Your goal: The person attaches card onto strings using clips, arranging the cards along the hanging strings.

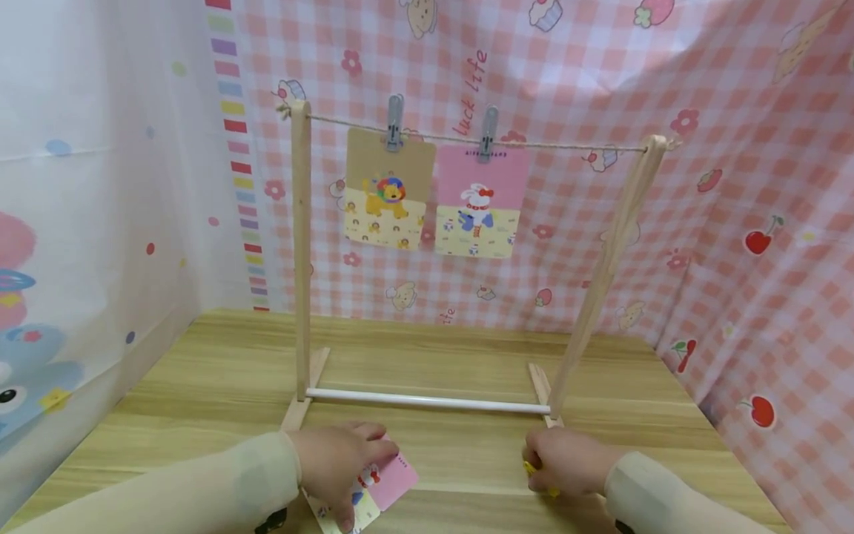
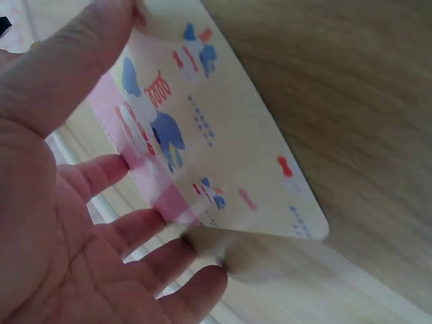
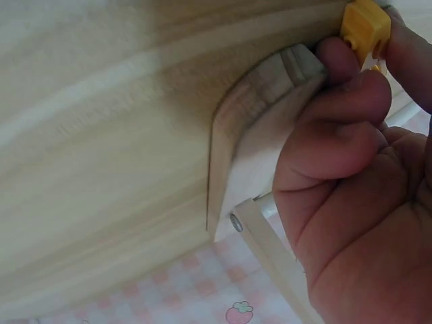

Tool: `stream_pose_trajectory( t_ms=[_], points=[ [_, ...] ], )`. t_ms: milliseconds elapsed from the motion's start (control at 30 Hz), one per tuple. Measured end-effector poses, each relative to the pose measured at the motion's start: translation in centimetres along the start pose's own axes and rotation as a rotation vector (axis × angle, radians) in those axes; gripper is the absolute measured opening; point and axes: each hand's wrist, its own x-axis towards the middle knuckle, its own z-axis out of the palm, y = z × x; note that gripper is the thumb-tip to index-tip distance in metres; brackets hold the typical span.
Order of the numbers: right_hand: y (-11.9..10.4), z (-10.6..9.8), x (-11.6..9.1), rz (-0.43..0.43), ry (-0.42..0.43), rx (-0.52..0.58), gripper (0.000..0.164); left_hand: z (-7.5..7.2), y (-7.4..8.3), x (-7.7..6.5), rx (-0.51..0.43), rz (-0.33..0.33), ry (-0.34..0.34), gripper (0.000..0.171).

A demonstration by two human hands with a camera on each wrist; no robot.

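Landmark: the wooden frame (image 1: 302,245); sides as the person sees them.

Key relation: the loose card (image 1: 395,480) is on the person's side of the frame, just right of its left foot (image 1: 319,365). Long axis is slantwise to the frame's white rod (image 1: 427,400): cream end toward the person and left, pink end away and right, toward the middle of the rod. The left hand (image 1: 340,466) is the nearer, being on the card itself; the right hand (image 1: 572,461) is well apart, by the near end of the frame's right foot (image 1: 540,380).

Grip, left: holds the card across its width, thumb at one long edge, fingers at the other. The card lies under the palm, pink end showing past the hand. Left wrist view has the card tilted; cannot tell whether an edge rests on the table (image 1: 467,348).

Grip, right: fingers curled, pinching a small yellow piece (image 3: 366,28), probably a clip. Measured from this grip, the card lies leftward, across the frame's near side. Whether the knuckles touch the right foot: cannot tell.

On the frame's string (image 1: 567,146): a lion card (image 1: 389,189) at left and a rabbit card (image 1: 480,200) right of it, each under a grey clip (image 1: 395,122), pink end of the latter uppermost.
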Motion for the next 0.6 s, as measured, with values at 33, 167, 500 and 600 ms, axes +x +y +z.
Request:
stream_pose_trajectory(
  t_ms=[33, 167, 500, 600],
  points=[
    [-0.07, -0.05, 0.04, 0.021, -0.008, 0.002, 0.028, -0.05, 0.10, 0.09, -0.001, -0.007, -0.001, 0.105],
    [-0.41, -0.26, 0.27, 0.077, -0.037, 0.008, 0.026, -0.10, 0.20, 0.31, -0.006, -0.033, -0.016, 0.107],
    [-0.56, -0.06, 0.26, 0.080, 0.004, -0.009, 0.029, 0.18, 0.22, 0.65, 0.005, -0.015, 0.007, 0.102],
    [-0.53, 0.02, 0.20, 0.071, 0.010, -0.014, 0.030, 0.21, 0.30, 0.68, 0.004, -0.016, 0.008, 0.103]
  ],
)
